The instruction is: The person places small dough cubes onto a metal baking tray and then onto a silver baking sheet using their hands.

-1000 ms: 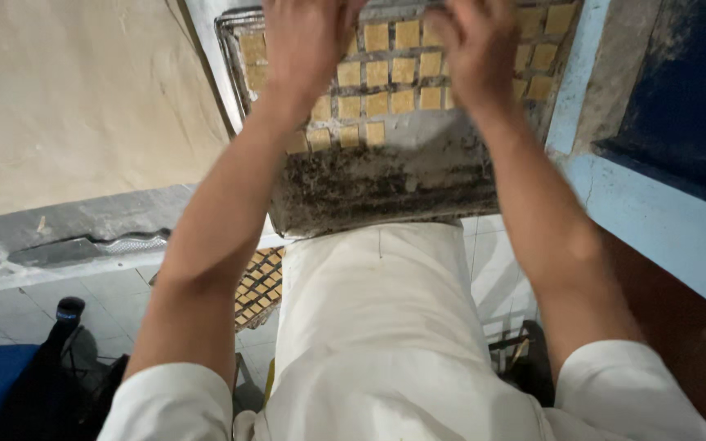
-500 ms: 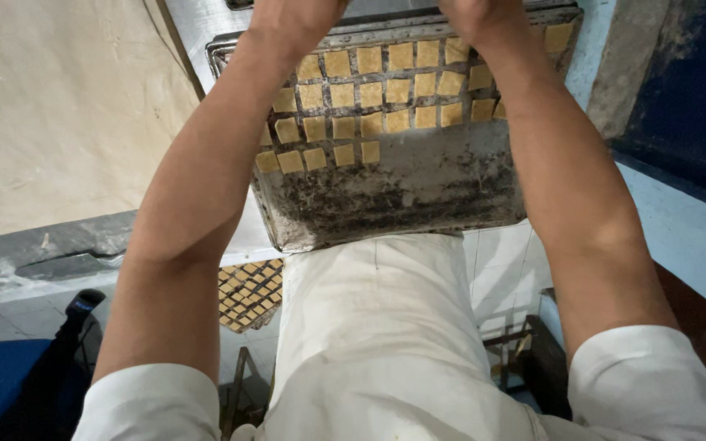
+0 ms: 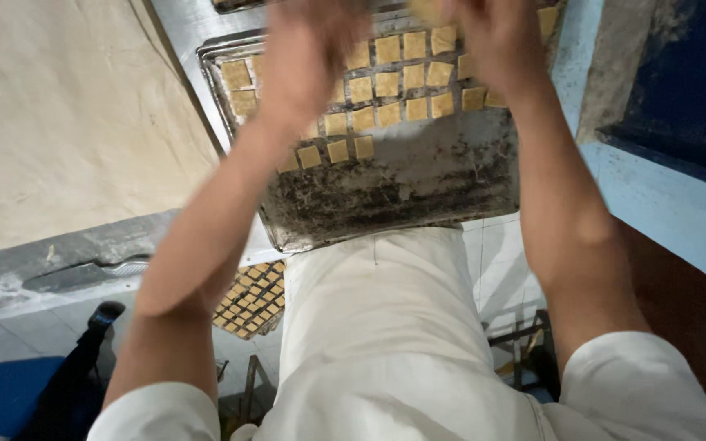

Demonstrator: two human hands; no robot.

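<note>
A dark, stained metal baking tray [image 3: 418, 184] lies in front of me, rows of small square yellow dough pieces [image 3: 386, 83] covering its far half. My left hand [image 3: 312, 61] hovers over the tray's left rows and is blurred by motion. My right hand [image 3: 496, 45] is over the top right rows, its fingertips cut off by the frame's top edge. A yellowish bit shows by those fingers, but I cannot tell whether it is held. The near half of the tray is bare.
A large pale sheet of rolled dough [image 3: 59, 122] covers the surface to the left. A grey ledge [image 3: 59, 273] runs below it. A lower tray of dough squares [image 3: 255, 298] sits under the table. A blue wall [image 3: 680, 98] stands at the right.
Both hands have come further into view over the dough rows, and the left hand is now blurred with movement. The tray sits a little further right in the view.
</note>
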